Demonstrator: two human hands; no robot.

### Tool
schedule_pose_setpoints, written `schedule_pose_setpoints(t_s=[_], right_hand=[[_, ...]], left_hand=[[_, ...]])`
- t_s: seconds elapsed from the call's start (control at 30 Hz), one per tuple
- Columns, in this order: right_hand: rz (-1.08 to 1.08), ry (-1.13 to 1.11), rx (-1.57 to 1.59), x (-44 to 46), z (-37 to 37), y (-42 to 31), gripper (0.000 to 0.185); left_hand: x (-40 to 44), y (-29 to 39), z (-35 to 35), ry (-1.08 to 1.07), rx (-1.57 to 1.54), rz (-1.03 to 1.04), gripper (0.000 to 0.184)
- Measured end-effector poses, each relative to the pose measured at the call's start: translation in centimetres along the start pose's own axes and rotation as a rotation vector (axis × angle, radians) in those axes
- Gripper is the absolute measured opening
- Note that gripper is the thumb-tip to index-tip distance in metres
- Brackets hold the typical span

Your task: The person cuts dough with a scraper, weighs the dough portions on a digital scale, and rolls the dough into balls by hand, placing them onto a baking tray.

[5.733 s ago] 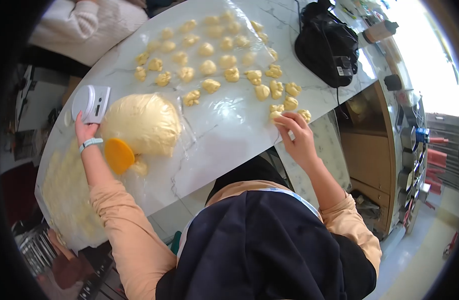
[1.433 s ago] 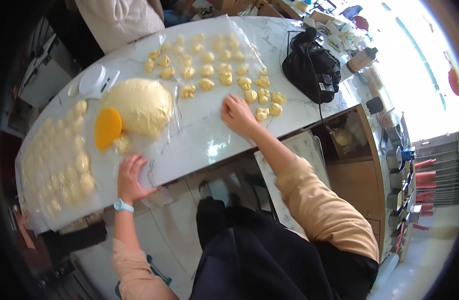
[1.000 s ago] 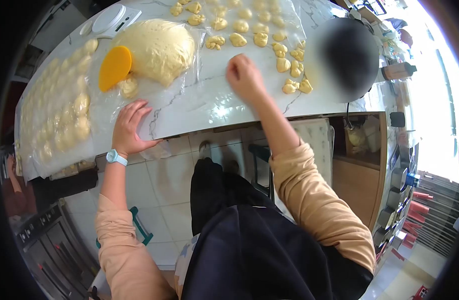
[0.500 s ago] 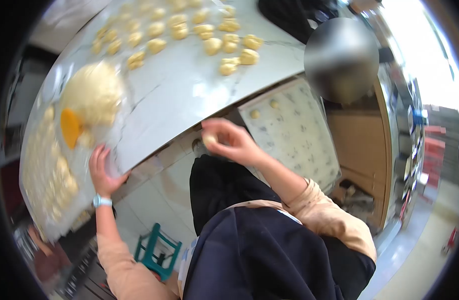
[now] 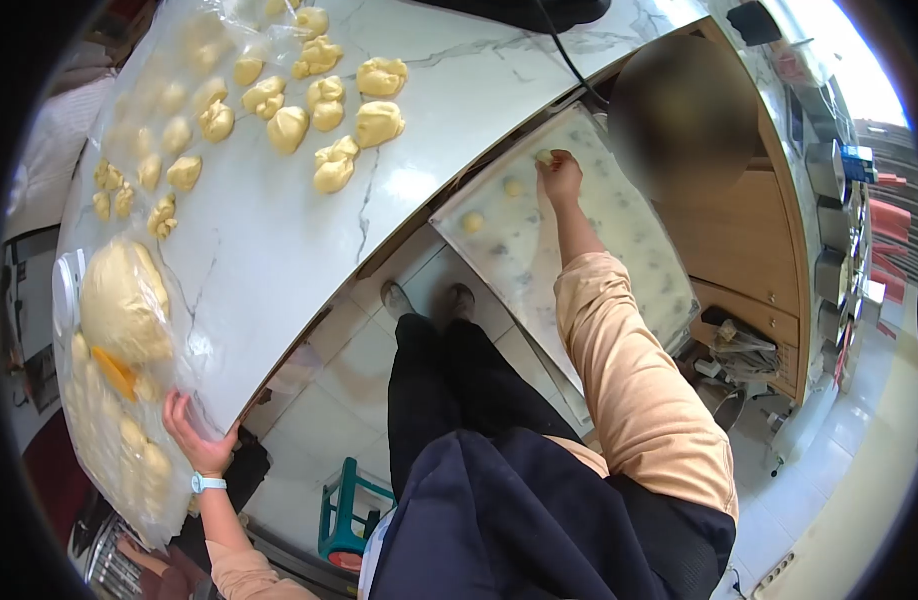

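Observation:
My right hand (image 5: 562,180) reaches over a pale, dark-spotted tray (image 5: 629,270) and pinches a small dough ball (image 5: 545,157) at its far end. Two more dough balls, a nearer one (image 5: 472,222) and a farther one (image 5: 513,187), sit in a row along the tray's left side. My left hand (image 5: 196,438) rests on the marble table's edge, fingers apart and holding nothing. Just beyond it are an orange scraper (image 5: 115,373) and a large mound of dough (image 5: 127,300), partly under clear plastic.
Several torn dough pieces (image 5: 287,128) lie on the marble table (image 5: 279,250), some under plastic sheeting. More covered dough (image 5: 129,450) is at the left. A green stool (image 5: 349,510) stands on the floor. A wooden cabinet (image 5: 739,240) is beside the tray. A blurred round patch hides part of the view.
My right hand has moved from beside the table edge out over the tray with the dough ball. My left hand stays at the table edge. The camera view has shifted.

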State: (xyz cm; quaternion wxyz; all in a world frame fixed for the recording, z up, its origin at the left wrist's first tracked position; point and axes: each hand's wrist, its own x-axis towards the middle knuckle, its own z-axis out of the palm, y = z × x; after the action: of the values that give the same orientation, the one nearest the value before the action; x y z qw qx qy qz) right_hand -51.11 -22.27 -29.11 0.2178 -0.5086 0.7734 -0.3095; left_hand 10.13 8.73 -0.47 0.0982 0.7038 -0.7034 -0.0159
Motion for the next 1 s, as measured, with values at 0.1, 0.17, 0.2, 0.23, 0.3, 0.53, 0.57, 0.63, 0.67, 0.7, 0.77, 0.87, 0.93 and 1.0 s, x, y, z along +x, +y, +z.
schedule_pose_setpoints(t_s=[0.1, 0.17, 0.2, 0.23, 0.3, 0.53, 0.57, 0.63, 0.67, 0.7, 0.77, 0.87, 0.93, 1.0], right_hand=[[-0.102, 0.12, 0.011, -0.8, -0.2, -1.0, 0.03], [-0.13, 0.294, 0.131, -2.7, -2.9, -7.0, 0.023], [-0.213, 0.246, 0.281, -4.6, -4.7, -11.1, 0.019], [-0.293, 0.195, 0.428, -6.8, -6.4, -15.6, 0.017], [-0.801, 0.191, 0.418, -9.6, -8.5, -23.2, 0.019], [-0.893, -0.184, 0.321, -9.5, -8.4, -34.5, 0.021], [-0.875, -0.187, 0.382, -11.3, -9.5, -36.3, 0.02], [-0.832, -0.405, 0.468, -15.9, -10.0, -38.1, 0.021], [-0.797, -0.605, 0.492, -18.3, -8.8, -38.6, 0.023], [-0.933, -0.734, 0.278, -19.4, -6.7, -38.3, 0.026], [-1.089, -0.541, 0.163, -19.4, -1.3, -39.5, 0.023], [-1.237, -0.488, 0.29, -21.4, 3.5, -42.5, 0.017], [-1.314, -0.786, 0.265, -23.7, 3.6, -41.6, 0.01], [-1.228, -0.992, 0.421, -23.5, 0.4, -39.2, 0.011]], left_hand=[[0.0, -0.1, 0.2, 0.005, -0.015, -0.005, 0.085], [0.0, -0.1, 0.1, 0.01, -0.021, -0.012, 0.085], [0.1, 0.1, 0.0, 0.013, -0.016, -0.015, 0.085], [0.2, 0.2, -0.1, 0.014, -0.014, -0.017, 0.085], [0.3, 0.2, -0.2, 0.021, -0.005, -0.012, 0.085], [0.7, 1.0, -0.8, 0.1, -0.061, 0.009, 0.082], [0.8, 0.8, -0.8, 0.118, -0.057, 0.012, 0.08], [0.5, 0.6, -0.6, 0.14, -0.052, 0.009, 0.078], [0.3, 0.6, -0.8, 0.148, -0.059, 0.007, 0.077], [0.4, 0.6, -0.9, 0.157, -0.066, 0.009, 0.076], [0.5, 0.5, -1.0, 0.184, -0.074, 0.015, 0.074], [0.3, 0.4, -1.0, 0.194, -0.107, 0.005, 0.072], [0.3, 0.4, -1.2, 0.187, -0.131, -0.002, 0.071], [0.2, 0.0, -1.4, 0.186, -0.145, -0.005, 0.071]])
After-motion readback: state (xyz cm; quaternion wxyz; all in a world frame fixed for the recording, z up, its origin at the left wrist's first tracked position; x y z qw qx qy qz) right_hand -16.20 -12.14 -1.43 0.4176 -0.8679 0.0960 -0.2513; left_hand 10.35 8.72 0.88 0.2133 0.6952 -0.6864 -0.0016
